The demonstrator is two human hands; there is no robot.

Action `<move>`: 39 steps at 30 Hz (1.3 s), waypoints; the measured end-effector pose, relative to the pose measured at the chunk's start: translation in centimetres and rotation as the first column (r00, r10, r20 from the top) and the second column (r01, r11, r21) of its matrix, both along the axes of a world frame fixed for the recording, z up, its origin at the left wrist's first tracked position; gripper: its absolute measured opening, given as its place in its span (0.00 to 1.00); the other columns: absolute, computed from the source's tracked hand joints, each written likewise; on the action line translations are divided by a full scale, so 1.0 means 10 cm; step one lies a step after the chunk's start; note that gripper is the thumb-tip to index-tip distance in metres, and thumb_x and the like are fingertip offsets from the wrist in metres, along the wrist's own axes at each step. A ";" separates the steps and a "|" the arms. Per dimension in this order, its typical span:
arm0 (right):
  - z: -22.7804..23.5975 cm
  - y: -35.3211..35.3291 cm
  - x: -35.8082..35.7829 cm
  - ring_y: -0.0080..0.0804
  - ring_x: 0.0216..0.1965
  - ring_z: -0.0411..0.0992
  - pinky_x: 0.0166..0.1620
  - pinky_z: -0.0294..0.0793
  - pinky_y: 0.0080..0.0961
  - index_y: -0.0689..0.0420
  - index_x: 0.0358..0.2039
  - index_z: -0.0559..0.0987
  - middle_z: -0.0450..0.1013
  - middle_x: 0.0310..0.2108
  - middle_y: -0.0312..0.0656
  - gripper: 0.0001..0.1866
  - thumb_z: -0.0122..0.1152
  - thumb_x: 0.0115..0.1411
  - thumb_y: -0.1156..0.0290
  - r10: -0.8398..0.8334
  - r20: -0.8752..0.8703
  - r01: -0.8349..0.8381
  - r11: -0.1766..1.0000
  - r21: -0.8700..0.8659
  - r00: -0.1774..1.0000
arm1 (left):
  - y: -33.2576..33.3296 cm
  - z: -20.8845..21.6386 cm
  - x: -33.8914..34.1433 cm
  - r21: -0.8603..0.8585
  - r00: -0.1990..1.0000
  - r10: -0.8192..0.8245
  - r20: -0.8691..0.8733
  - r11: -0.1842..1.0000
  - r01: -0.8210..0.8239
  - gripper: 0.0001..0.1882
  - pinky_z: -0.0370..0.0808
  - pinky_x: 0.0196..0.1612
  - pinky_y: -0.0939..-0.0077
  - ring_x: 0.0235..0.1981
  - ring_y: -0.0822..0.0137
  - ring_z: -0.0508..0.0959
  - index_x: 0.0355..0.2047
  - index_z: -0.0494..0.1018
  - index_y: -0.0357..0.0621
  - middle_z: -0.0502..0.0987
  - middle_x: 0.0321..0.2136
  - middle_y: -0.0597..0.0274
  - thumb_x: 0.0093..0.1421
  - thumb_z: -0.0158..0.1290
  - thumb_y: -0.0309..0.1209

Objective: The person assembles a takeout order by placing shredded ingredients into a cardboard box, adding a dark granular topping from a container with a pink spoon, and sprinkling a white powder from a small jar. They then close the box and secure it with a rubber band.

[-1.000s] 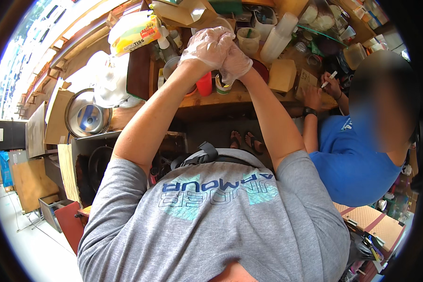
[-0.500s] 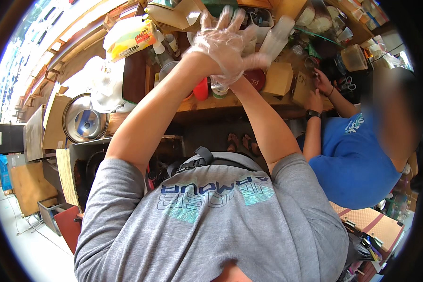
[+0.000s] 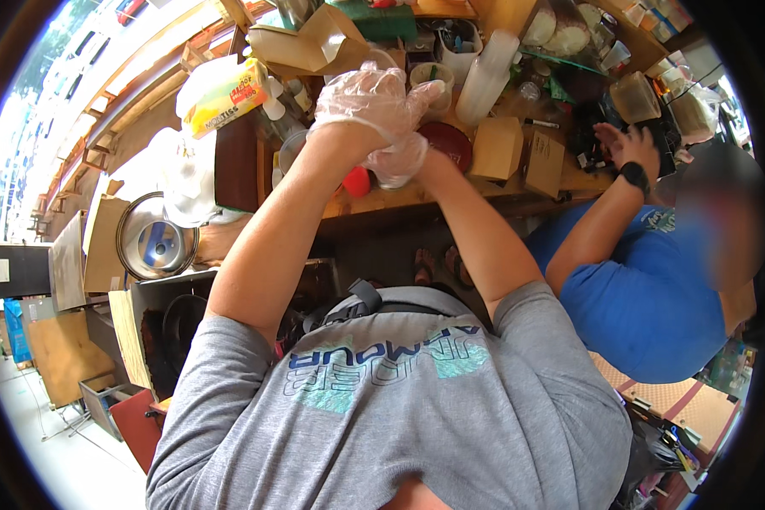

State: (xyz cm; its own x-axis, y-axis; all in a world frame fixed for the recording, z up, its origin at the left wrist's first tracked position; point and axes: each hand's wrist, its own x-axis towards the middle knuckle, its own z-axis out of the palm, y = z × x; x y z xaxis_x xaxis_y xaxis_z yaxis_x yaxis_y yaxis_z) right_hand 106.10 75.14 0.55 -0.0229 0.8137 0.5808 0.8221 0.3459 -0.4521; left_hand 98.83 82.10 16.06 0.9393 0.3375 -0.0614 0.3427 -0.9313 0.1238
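At six o'clock, nearest, a grey short-sleeved cotton shirt (image 3: 382, 425) is seen. Beyond it, at the edge of a brown wooden table (image 3: 365, 204), a small red cup (image 3: 357, 181) is partly covered by the hands. Thin transparent plastic gloves (image 3: 357, 89) are worn on both hands. The left hand (image 3: 361, 106) is laid over the right hand (image 3: 397, 161), and they are pressed together; whether something is pinched between them cannot be told. Between three and four o'clock from them, a dark red round object (image 3: 449, 144) and a brown cardboard box (image 3: 495, 147) are placed. Farther, at three o'clock, a co-worker's hand (image 3: 636, 153) is held. At two o'clock, stacked translucent plastic cups (image 3: 489, 81) are laid; at eleven, an open brown cardboard carton (image 3: 310, 42).
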 end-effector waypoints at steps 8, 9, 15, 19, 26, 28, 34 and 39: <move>-0.51 -0.54 0.30 0.56 0.60 0.73 0.62 0.75 0.40 0.63 0.60 0.72 0.74 0.58 0.58 0.35 0.71 0.50 0.76 -0.355 -0.010 0.255 0.690 -0.678 0.935 | -0.24 0.12 -0.22 -0.006 0.910 -0.036 -0.413 0.999 0.036 0.14 0.83 0.50 0.59 0.49 0.51 0.86 0.41 0.85 0.39 0.86 0.45 0.45 0.60 0.56 0.32; -0.67 -0.47 0.24 0.55 0.60 0.74 0.61 0.76 0.41 0.62 0.61 0.72 0.74 0.58 0.57 0.35 0.70 0.52 0.73 -0.315 0.079 0.279 0.663 -0.695 0.946 | -0.28 0.12 -0.30 -0.015 0.904 -0.078 -0.421 0.997 0.079 0.13 0.83 0.50 0.59 0.48 0.50 0.86 0.41 0.85 0.40 0.86 0.44 0.46 0.60 0.56 0.31; -1.28 -0.34 0.09 0.52 0.54 0.77 0.57 0.78 0.44 0.62 0.65 0.70 0.75 0.58 0.55 0.35 0.68 0.59 0.64 -0.348 0.233 0.419 0.748 -0.515 0.908 | -0.46 -0.34 -1.37 -0.119 0.932 0.050 -0.360 0.988 -0.099 0.14 0.82 0.48 0.51 0.44 0.43 0.85 0.46 0.79 0.41 0.85 0.38 0.43 0.63 0.55 0.33; -1.35 -0.41 0.14 0.53 0.53 0.78 0.56 0.78 0.44 0.66 0.67 0.67 0.74 0.57 0.56 0.39 0.69 0.58 0.64 -0.417 0.252 0.487 0.720 -0.495 0.873 | -0.46 -1.26 -2.11 -0.303 0.901 0.228 -0.369 0.887 -0.348 0.29 0.78 0.51 0.43 0.48 0.36 0.82 0.67 0.61 0.51 0.82 0.44 0.36 0.68 0.55 0.39; -1.37 -0.36 0.14 0.54 0.55 0.77 0.57 0.77 0.43 0.65 0.68 0.65 0.74 0.57 0.57 0.41 0.70 0.56 0.66 -0.429 0.208 0.469 0.696 -0.544 0.879 | -0.83 -2.61 -2.34 -0.397 0.860 0.471 -0.199 0.763 -0.510 0.22 0.78 0.41 0.35 0.37 0.30 0.82 0.62 0.67 0.53 0.83 0.33 0.35 0.70 0.54 0.39; -1.34 -0.36 0.17 0.54 0.56 0.76 0.58 0.77 0.44 0.63 0.68 0.66 0.75 0.57 0.57 0.41 0.71 0.56 0.66 -0.434 0.189 0.459 0.687 -0.564 0.881 | -0.86 -2.57 -2.39 -0.372 0.859 0.463 -0.217 0.775 -0.512 0.22 0.78 0.40 0.35 0.38 0.30 0.82 0.61 0.67 0.53 0.82 0.33 0.34 0.70 0.54 0.39; -1.18 -0.36 0.23 0.55 0.56 0.76 0.59 0.77 0.45 0.60 0.66 0.70 0.75 0.58 0.55 0.35 0.66 0.58 0.68 -0.366 0.189 0.407 0.732 -0.546 0.911 | -0.73 -1.69 -2.68 -0.321 0.817 0.491 -0.303 0.755 -0.573 0.28 0.79 0.47 0.42 0.44 0.35 0.82 0.63 0.71 0.53 0.84 0.38 0.37 0.67 0.59 0.49; -1.21 -0.33 0.32 0.55 0.58 0.75 0.60 0.77 0.43 0.58 0.61 0.74 0.75 0.59 0.52 0.34 0.72 0.55 0.63 -0.247 0.148 0.287 0.803 -0.522 0.958 | -0.54 -1.18 -2.64 -0.366 0.879 0.434 -0.198 0.799 -0.477 0.27 0.79 0.44 0.47 0.41 0.36 0.83 0.55 0.78 0.48 0.84 0.37 0.40 0.64 0.62 0.51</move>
